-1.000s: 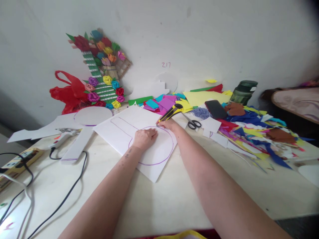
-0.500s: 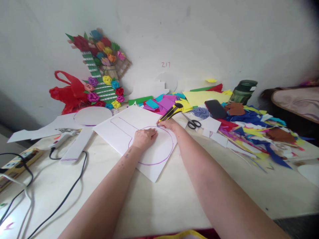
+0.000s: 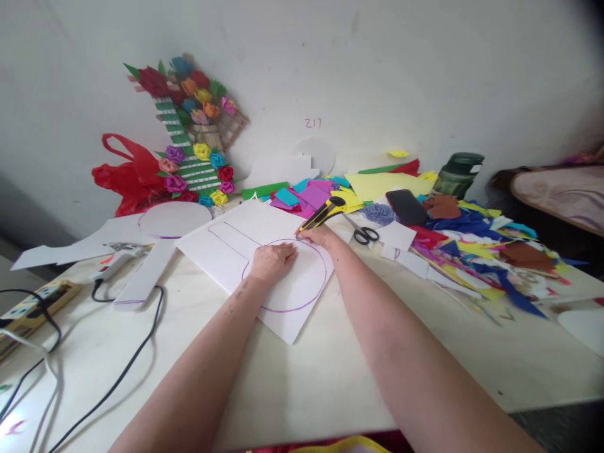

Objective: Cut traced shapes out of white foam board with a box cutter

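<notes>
A white foam board (image 3: 292,324) lies at an angle on the table, with a purple outline of a circle and a long straight strip drawn on it. My left hand (image 3: 272,263) rests flat on the board inside the circle, fingers stretched out. In my right hand (image 3: 314,235) is a yellow and black utility knife (image 3: 323,214), its tip down at the circle's top edge. Just right of that hand lie black-handled scissors (image 3: 365,235).
Colourful paper scraps (image 3: 491,258) pile up at the right, near a phone (image 3: 406,206) and a dark green bottle (image 3: 457,176). At the left are a glue gun (image 3: 116,263), a power strip (image 3: 38,308) and cables. A flower decoration (image 3: 193,145) leans on the wall.
The whole view has shifted very slightly. Both hands, the utility knife and the board stay in nearly the same places.
</notes>
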Demonstrator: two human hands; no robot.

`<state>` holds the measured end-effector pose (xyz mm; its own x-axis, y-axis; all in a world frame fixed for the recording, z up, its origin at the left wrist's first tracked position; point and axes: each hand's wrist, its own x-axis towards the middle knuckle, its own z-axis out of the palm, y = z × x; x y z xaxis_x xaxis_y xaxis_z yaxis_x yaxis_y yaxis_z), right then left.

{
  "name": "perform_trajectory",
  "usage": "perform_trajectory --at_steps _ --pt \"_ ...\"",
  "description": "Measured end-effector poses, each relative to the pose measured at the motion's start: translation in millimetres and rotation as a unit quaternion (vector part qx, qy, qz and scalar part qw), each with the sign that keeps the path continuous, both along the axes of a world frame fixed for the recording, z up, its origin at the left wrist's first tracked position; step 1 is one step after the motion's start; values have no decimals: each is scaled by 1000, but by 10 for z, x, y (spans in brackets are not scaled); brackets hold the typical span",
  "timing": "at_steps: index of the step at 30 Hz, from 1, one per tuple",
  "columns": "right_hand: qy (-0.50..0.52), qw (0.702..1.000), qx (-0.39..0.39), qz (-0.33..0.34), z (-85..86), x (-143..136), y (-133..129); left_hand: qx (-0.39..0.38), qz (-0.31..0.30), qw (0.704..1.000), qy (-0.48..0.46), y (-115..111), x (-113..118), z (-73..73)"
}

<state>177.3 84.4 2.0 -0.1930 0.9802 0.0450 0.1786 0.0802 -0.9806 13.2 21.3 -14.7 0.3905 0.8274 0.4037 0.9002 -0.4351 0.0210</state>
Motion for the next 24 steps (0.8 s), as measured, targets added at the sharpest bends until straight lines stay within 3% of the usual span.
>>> perform_trajectory --at_steps 24 --pt "-28 999 22 -27 -31 44 25 -12 4 1000 -3 22 -2 -23"
